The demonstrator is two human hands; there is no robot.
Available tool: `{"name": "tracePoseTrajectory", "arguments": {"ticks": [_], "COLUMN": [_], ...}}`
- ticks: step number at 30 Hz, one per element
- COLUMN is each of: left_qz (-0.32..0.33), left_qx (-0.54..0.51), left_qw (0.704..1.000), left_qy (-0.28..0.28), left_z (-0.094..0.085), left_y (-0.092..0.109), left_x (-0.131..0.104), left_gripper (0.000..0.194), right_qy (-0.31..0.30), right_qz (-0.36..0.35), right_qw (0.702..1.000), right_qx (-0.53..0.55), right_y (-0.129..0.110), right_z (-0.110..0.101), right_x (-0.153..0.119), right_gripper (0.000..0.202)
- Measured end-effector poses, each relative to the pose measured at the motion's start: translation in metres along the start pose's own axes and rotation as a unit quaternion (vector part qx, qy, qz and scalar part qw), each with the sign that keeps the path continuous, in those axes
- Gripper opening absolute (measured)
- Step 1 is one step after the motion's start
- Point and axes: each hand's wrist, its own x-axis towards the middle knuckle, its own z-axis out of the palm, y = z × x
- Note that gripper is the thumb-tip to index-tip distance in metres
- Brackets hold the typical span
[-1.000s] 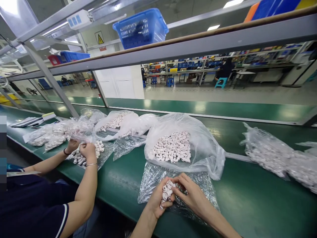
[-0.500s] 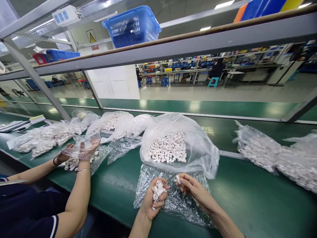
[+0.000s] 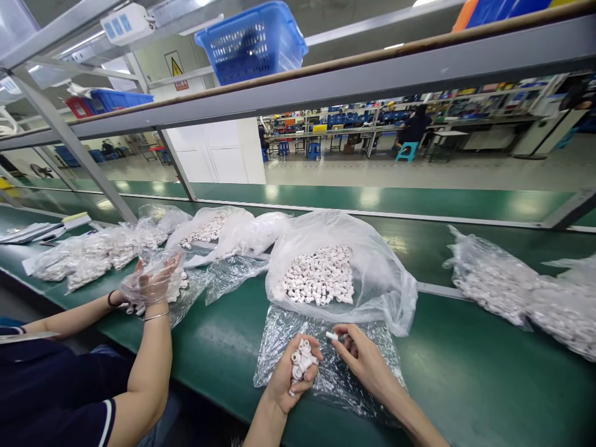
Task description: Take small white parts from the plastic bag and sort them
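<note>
My left hand [image 3: 294, 374] is cupped around several small white plastic fittings [image 3: 302, 360], short tube-like pieces with a wider end. Between the thumb and fingertips of my right hand [image 3: 361, 354] is a single white fitting [image 3: 332, 336], lying roughly sideways. Both hands are above a flat clear plastic bag [image 3: 274, 338] on the green table. Just beyond it, a large open plastic bag [image 3: 382, 279] holds a heap of the same white fittings [image 3: 321, 276].
At the left, a co-worker's hands [image 3: 156, 279] handle a clear bag over more fittings. Filled bags [image 3: 493, 282] lie at the right and others [image 3: 102, 251] at the far left. A shelf [image 3: 326, 81] with a blue basket [image 3: 256, 46] crosses above the green table [image 3: 447, 372].
The fitting in my right hand has turned from tilted to nearly level. The co-worker's hands have moved closer together within the clear bag. The view has shifted slightly.
</note>
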Motion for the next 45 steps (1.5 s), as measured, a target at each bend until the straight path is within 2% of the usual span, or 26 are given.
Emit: {"name": "tracePoseTrajectory", "arguments": {"ticks": [2, 5, 10, 13, 17, 21, 25, 29, 35, 45], "left_qz": [-0.004, -0.021, -0.07, -0.095, -0.109, -0.069, -0.019, 0.012, 0.013, -0.047], "left_qx": [0.014, 0.038, 0.101, 0.136, 0.13, 0.129, 0.185, 0.212, 0.168, 0.0], "left_qw": [1.0, 0.999, 0.992, 0.986, 0.985, 0.989, 0.982, 0.976, 0.985, 0.999], "left_qy": [0.005, 0.022, 0.033, 0.02, 0.023, 0.011, 0.02, 0.041, 0.04, -0.011], "left_z": [0.004, 0.011, 0.019, 0.022, 0.024, 0.028, 0.032, 0.033, 0.027, 0.009], "left_y": [-0.002, -0.008, -0.019, -0.022, -0.018, -0.006, 0.012, 0.025, 0.028, 0.026], "left_x": [0.0, 0.0, 0.004, 0.005, 0.006, 0.004, -0.001, 0.0, 0.013, 0.022], "left_gripper": [0.039, 0.039, 0.043, 0.046, 0.044, 0.041, 0.039, 0.043, 0.054, 0.043], "right_qy": [0.011, -0.003, -0.074, -0.102, -0.079, -0.023, -0.032, -0.032, -0.014, -0.016], "right_qz": [-0.024, -0.055, -0.077, -0.074, -0.063, -0.032, -0.028, -0.031, -0.052, -0.043], "right_qw": [1.0, 0.998, 0.993, 0.99, 0.992, 0.997, 0.998, 0.992, 0.987, 0.987], "right_qx": [0.004, 0.029, 0.047, 0.065, 0.08, 0.059, -0.035, -0.115, -0.152, -0.156], "right_y": [-0.006, -0.021, -0.036, -0.038, -0.037, -0.024, -0.007, -0.002, 0.001, 0.005], "right_z": [0.0, -0.002, -0.005, -0.006, -0.01, -0.019, -0.024, -0.02, -0.015, -0.012], "right_x": [-0.003, -0.006, -0.009, -0.01, -0.01, -0.005, -0.003, -0.004, -0.004, -0.003], "right_gripper": [0.026, 0.022, 0.027, 0.018, 0.013, 0.02, 0.019, 0.013, 0.012, 0.014]}}
